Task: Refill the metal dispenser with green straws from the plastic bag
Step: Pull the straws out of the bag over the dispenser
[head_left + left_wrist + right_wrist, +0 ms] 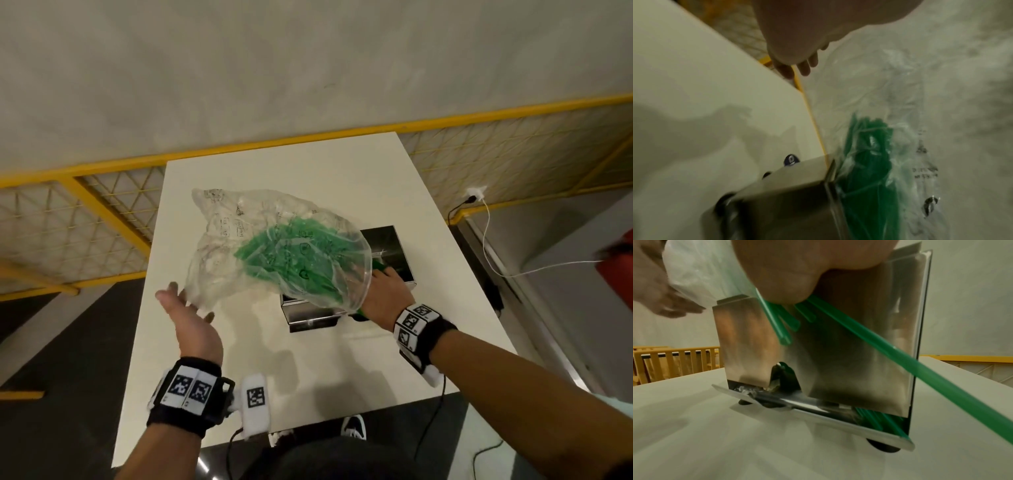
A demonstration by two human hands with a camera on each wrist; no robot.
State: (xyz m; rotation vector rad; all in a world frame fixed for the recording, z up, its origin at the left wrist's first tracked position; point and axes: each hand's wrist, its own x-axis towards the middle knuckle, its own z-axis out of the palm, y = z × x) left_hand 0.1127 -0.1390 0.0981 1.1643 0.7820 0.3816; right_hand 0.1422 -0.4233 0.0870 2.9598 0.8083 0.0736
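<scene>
The transfer step is in hand: the clear plastic bag [274,246] hangs tilted over the metal dispenser [390,246], which stands on the right half of the white table [260,373] with its lid up. Most of the green straws [291,260] are bunched in the lower, right part of the bag, by its mouth. The right hand [385,298] reaches into that mouth and closes around a handful of straws; the right wrist view shows several ends poking out below the palm in front of the dispenser's side wall, and a few straws already lie in the tray at its base. The left hand [190,317] is spread, palm up, fingers touching the bag's left underside, apparently only propping it. Next, the handful probably needs aligning lengthwise and lowering into the open top, while the left hand keeps the bag raised so the rest do not spill.
</scene>
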